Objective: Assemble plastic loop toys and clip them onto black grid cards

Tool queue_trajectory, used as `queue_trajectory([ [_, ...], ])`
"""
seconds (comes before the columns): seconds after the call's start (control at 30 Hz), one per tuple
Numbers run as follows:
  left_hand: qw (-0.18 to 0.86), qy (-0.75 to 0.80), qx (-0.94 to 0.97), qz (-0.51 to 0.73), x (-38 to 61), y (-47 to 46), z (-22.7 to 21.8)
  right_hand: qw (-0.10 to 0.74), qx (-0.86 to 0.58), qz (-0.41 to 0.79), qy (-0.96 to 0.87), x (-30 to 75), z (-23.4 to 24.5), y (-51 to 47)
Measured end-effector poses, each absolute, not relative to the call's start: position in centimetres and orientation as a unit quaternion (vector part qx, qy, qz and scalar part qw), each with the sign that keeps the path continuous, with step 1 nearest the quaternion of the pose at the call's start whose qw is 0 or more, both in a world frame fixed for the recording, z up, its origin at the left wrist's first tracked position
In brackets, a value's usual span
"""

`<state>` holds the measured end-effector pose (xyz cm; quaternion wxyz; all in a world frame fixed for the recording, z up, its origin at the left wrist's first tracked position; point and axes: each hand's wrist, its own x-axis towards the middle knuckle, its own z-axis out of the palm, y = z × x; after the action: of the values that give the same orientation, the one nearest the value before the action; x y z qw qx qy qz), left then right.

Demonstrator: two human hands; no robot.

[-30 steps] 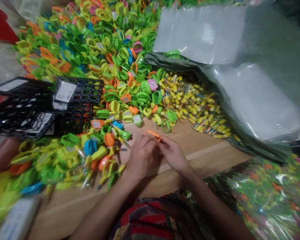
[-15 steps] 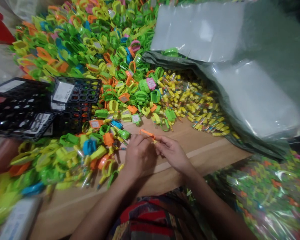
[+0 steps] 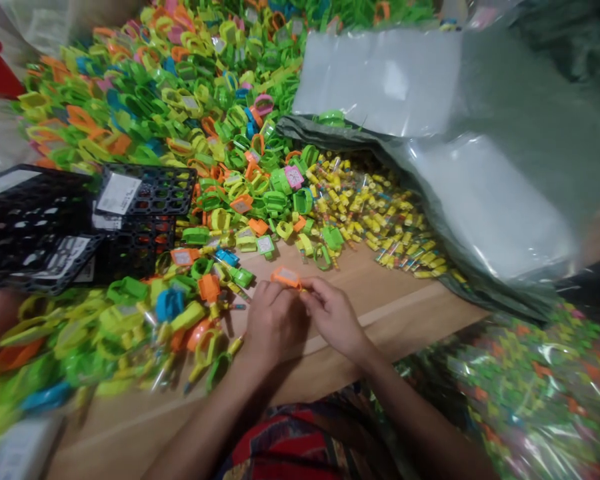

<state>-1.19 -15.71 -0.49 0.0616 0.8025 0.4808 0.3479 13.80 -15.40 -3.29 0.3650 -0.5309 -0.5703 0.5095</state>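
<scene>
My left hand (image 3: 274, 321) and my right hand (image 3: 333, 316) meet over a wooden tabletop (image 3: 380, 293), both closed on one small orange plastic toy piece (image 3: 285, 276) held between the fingertips. Just left of my left hand lies a loose heap of green, yellow, orange and blue plastic pieces (image 3: 180, 313). A far bigger pile of the same coloured pieces (image 3: 180, 100) fills the table beyond my hands.
Small yellow wrapped items (image 3: 385, 213) spill from a large clear plastic bag (image 3: 480, 173) at the right. Black plastic crates with white labels (image 3: 80, 220) stand at the left. A bag of mixed coloured pieces (image 3: 525, 380) lies at the lower right.
The orange piece has turned in my fingers so its flat face shows. Both hands have drifted slightly left and stay closed on it.
</scene>
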Motion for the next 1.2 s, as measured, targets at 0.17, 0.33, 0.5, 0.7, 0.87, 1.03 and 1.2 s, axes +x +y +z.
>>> queue_trajectory([
  [0.17,0.108,0.559,0.781,0.258,-7.5,-16.2,2.3,0.352,-0.483,0.478,-0.643,15.8,-2.7,-14.3],
  [0.33,0.028,0.705,0.682,0.195,-11.2,-14.2,6.0,0.373,-0.574,0.263,-0.680,20.0,-4.2,-11.2],
  [0.5,0.152,0.501,0.809,0.268,-4.1,-9.5,2.5,0.314,-0.598,0.161,-0.719,20.4,-6.2,-9.5],
  [0.7,0.138,0.462,0.852,0.202,0.4,-4.5,-1.4,0.238,-0.606,0.124,-0.749,20.6,-6.5,-10.9],
  [0.87,0.134,0.450,0.860,0.200,-0.6,-4.3,-1.2,0.238,-0.610,0.115,-0.747,20.6,-6.9,-11.2],
  [1.03,0.162,0.514,0.808,0.237,-1.7,-6.0,-0.8,0.345,-0.601,0.184,-0.698,20.2,-6.8,-11.4],
  [1.2,0.269,0.526,0.731,0.342,-2.5,-8.7,-0.3,0.409,-0.552,0.421,-0.592,18.4,-4.6,-12.9],
])
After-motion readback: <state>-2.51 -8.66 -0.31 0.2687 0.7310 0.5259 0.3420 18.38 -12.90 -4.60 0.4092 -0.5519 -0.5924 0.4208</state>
